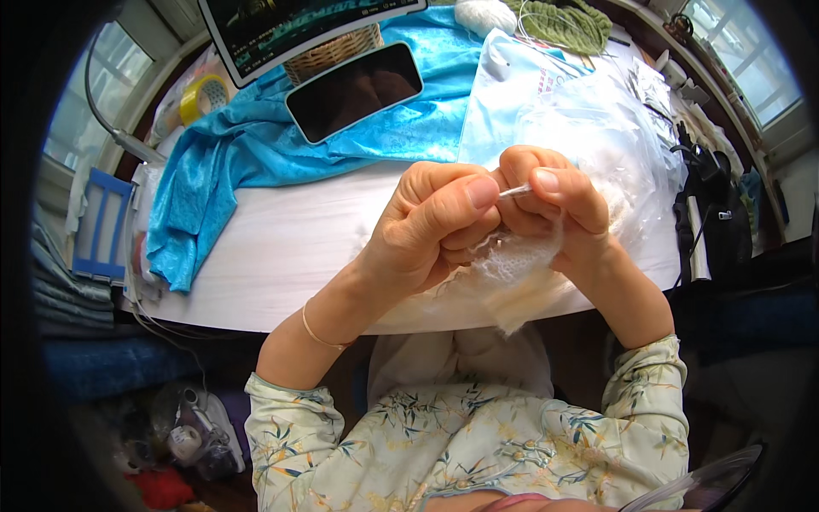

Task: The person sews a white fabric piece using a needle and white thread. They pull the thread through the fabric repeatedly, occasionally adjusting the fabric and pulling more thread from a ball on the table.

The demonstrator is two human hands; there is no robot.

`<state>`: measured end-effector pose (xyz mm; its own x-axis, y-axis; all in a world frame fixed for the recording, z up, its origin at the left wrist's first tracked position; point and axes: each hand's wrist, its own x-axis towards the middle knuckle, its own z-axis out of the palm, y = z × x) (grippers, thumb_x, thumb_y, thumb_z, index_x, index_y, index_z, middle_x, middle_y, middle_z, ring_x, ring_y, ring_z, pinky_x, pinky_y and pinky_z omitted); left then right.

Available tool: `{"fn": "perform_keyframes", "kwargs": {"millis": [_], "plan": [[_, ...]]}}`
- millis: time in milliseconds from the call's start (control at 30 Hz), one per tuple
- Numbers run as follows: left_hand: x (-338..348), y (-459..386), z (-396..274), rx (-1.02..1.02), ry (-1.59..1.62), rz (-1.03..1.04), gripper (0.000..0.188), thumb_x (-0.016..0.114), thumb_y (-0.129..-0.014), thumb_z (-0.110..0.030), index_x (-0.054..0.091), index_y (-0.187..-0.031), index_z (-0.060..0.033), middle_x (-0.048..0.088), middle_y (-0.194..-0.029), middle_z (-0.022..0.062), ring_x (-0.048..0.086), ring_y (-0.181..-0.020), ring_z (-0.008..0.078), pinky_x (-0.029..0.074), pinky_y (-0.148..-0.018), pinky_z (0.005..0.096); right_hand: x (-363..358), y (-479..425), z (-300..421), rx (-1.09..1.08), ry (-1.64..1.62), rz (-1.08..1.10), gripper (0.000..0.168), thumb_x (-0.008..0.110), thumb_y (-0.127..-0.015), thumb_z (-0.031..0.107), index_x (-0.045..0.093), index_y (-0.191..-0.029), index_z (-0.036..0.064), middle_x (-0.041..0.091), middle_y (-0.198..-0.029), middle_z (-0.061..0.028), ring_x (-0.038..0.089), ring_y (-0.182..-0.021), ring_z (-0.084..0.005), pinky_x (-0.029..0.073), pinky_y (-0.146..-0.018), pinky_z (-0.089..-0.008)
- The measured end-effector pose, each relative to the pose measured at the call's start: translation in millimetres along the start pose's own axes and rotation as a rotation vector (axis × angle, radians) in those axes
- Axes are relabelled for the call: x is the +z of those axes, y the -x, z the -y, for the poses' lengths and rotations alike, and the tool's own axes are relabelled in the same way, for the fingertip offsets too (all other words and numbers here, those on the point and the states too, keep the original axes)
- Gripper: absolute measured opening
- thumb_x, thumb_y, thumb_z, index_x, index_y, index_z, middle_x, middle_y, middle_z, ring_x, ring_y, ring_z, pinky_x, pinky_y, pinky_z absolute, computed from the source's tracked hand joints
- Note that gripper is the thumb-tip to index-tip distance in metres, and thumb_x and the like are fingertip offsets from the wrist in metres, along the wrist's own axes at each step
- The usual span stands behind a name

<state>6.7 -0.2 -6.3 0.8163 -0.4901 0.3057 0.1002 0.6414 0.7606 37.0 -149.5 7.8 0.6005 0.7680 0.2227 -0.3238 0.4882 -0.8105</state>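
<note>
My left hand (441, 221) and my right hand (556, 192) are raised close together over the near part of the white table (307, 237). A short stretch of whitish yarn (514, 191) runs between the two thumbs, pinched at both ends. Below the fingers hangs a fuzzy, openwork knitted piece (512, 265) in white, turning cream toward its lower edge. Its upper part is partly hidden by my hands, and whether a needle is inside the fingers I cannot tell. Behind my right hand lies a clear plastic bag (595, 128) with pale fluffy material in it.
A smartphone (355, 91) leans against a wicker basket (333, 51) on blue cloth (275, 144), below a tablet (288, 25). Yellow tape (203, 99) is at back left. White yarn (485, 16) and green knitting (566, 25) lie at the back. A black bag (716, 198) stands right.
</note>
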Motion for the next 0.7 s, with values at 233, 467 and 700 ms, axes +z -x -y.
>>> {"fn": "perform_keyframes", "kwargs": {"millis": [233,467,700], "plan": [[-4.3,-8.6,-12.5,0.116,0.344,-0.160,0.039,0.037,-0.089,-0.024,0.019,-0.055,-0.0163,0.013,-0.044,-0.0058,0.006,-0.036,0.0048,0.008,-0.033,0.0213,0.5,-8.8,-7.6,-0.211,-0.247,0.083,0.031,0.044,-0.081,0.030,0.031,-0.058,0.013,0.033,-0.051,0.0018,0.028,-0.054,-0.0093,0.028,-0.050,-0.0216],[-38.5,-4.5,-23.4,0.241,0.119,-0.261,0.038,0.041,-0.087,-0.030,0.025,-0.058,-0.0139,0.028,-0.051,-0.0045,0.015,-0.038,0.0039,0.015,-0.034,0.0186,-28.1,-7.3,12.1,-0.370,0.058,-0.269,0.025,0.040,-0.087,0.030,0.038,-0.071,0.010,0.043,-0.067,-0.0011,0.044,-0.060,-0.0072,0.041,-0.057,-0.0190],[-26.9,20.6,-25.9,0.483,-1.476,-0.466,0.053,0.048,-0.079,-0.046,0.043,-0.114,-0.0063,0.036,-0.121,0.0120,0.046,-0.093,0.0168,0.039,-0.073,0.0273,-62.6,-5.2,32.4,-0.589,0.598,-0.631,0.021,0.051,-0.084,0.025,0.059,-0.079,0.006,0.057,-0.077,-0.0011,0.047,-0.064,-0.0025,0.039,-0.056,-0.0152]]}}
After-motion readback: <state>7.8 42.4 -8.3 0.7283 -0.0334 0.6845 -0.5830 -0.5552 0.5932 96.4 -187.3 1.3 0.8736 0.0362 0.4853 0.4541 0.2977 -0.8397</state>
